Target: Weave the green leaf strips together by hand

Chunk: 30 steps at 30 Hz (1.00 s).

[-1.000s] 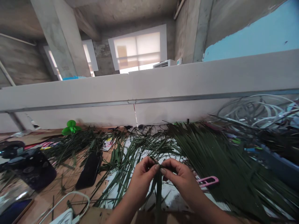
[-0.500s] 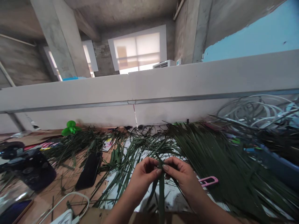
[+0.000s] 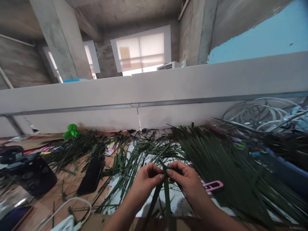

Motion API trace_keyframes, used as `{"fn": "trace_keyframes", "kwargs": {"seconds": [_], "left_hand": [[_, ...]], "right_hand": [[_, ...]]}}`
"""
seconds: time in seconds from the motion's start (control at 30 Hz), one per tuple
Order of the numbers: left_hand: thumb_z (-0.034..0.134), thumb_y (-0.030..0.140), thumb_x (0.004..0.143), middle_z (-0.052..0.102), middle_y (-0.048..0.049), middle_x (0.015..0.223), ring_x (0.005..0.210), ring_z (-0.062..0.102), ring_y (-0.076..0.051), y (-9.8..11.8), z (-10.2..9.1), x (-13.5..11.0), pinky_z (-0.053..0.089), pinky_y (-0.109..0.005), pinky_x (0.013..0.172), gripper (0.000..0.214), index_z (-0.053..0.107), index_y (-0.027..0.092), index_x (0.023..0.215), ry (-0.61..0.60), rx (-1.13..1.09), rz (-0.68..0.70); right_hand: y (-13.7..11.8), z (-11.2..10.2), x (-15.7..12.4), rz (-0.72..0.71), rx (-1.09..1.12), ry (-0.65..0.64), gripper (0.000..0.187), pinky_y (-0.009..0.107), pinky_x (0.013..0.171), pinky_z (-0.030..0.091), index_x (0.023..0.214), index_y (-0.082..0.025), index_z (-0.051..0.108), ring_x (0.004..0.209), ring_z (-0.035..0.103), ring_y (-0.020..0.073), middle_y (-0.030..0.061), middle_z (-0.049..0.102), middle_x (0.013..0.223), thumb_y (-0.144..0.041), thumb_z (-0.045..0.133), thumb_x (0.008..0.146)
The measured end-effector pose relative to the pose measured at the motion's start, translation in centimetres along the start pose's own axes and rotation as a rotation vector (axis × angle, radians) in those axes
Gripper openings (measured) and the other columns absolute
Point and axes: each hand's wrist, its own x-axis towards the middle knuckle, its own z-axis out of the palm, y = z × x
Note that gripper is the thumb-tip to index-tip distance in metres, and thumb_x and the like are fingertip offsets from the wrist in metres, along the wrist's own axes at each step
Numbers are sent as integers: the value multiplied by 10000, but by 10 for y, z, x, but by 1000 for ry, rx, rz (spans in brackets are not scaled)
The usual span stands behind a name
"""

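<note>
Between my two hands is a dark green leaf strip (image 3: 167, 195), its ends hanging down toward the table's front edge. My left hand (image 3: 149, 179) pinches it near the top with thumb and forefinger. Right beside that, my right hand (image 3: 184, 178) is closed on the same piece, thumb in front. Below the fingers the strips spread apart into separate tails. Under my hands lies a white sheet (image 3: 176, 205) strewn with leaf scraps. A pink-handled tool (image 3: 215, 185) rests just right of my right wrist, partly hidden by it.
A large pile of long leaves (image 3: 216, 163) covers the right side, next to a blue basin (image 3: 288, 166). Leaf scraps (image 3: 144, 150) lie ahead. On the left are a black phone (image 3: 91, 176), a dark container (image 3: 31, 176) and a white cable (image 3: 79, 199). A low white partition (image 3: 168, 86) stands behind.
The hanging tails of the leaf strip have spread wider apart below my fingers. Both hands keep nearly the same place and grip.
</note>
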Motion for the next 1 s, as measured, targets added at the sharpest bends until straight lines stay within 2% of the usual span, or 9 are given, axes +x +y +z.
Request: {"fn": "trace_keyframes", "kwargs": {"seconds": [0.17, 0.23, 0.33, 0.5, 0.6, 0.73, 0.87, 0.93, 1.0], "left_hand": [[822, 481, 665, 629, -3, 657, 567, 525, -100, 2, -3, -2, 380, -223, 569, 439, 675, 129, 881, -40, -90, -107], [839, 482, 637, 610, 12, 643, 531, 510, -95, 1, -2, -3, 373, -221, 545, 459, 654, 140, 882, -43, -120, -164], [844, 478, 618, 554, 34, 620, 521, 459, -82, -1, 2, -5, 323, -209, 513, 436, 638, 138, 796, -59, -28, -183], [778, 400, 713, 540, 28, 671, 659, 460, -98, 0, 7, -7, 344, -209, 613, 309, 623, 133, 722, -78, 113, -17], [700, 404, 767, 567, 15, 692, 662, 514, -127, 0, 6, -6, 400, -238, 622, 277, 573, 159, 747, -66, 70, -16], [630, 323, 804, 538, 28, 661, 613, 493, -118, 3, -1, -6, 409, -227, 574, 165, 574, 169, 779, 0, 156, 134], [564, 224, 841, 560, 35, 694, 573, 465, -105, 11, -8, -9, 371, -203, 511, 120, 644, 189, 923, -20, 329, 217], [575, 134, 809, 625, 23, 764, 653, 527, -114, 16, -11, -10, 409, -211, 598, 212, 675, 208, 981, -43, 448, 292], [588, 76, 791, 679, 7, 836, 770, 585, -132, 20, -15, -11, 425, -223, 708, 247, 704, 216, 958, -63, 596, 382]], "right_hand": [[2, -8, 7, -26, 17, -3, 248, 271, 650, 464, 797, -190, 721, 691, 573, 157, -4, 671, 733, -378, 841, 689], [3, -9, 8, -34, 30, 6, 251, 264, 645, 464, 805, -194, 728, 682, 573, 149, -5, 677, 734, -373, 850, 678], [1, -7, 6, -42, 36, 24, 239, 248, 636, 460, 805, -201, 737, 664, 562, 135, -12, 671, 721, -364, 853, 675], [-5, -4, 3, -46, 35, 0, 220, 252, 642, 469, 787, -212, 739, 666, 572, 137, -17, 658, 715, -360, 853, 670], [-8, -4, 1, -65, -11, -60, 177, 257, 633, 458, 801, -227, 735, 655, 569, 138, -25, 641, 712, -357, 818, 716], [-16, -6, -2, -199, -266, -136, 75, 261, 666, 433, 784, -228, 735, 708, 557, 146, -23, 616, 733, -298, 762, 782], [-21, -5, -6, -331, -444, -182, 34, 263, 688, 421, 804, -242, 729, 730, 564, 150, -22, 631, 757, -270, 727, 824], [-21, -5, -6, -357, -469, -182, 24, 261, 692, 423, 810, -246, 721, 733, 570, 150, -25, 637, 763, -259, 722, 830], [-21, -5, -6, -365, -465, -177, 25, 258, 689, 427, 814, -245, 715, 729, 574, 150, -27, 634, 760, -261, 721, 832]]}}
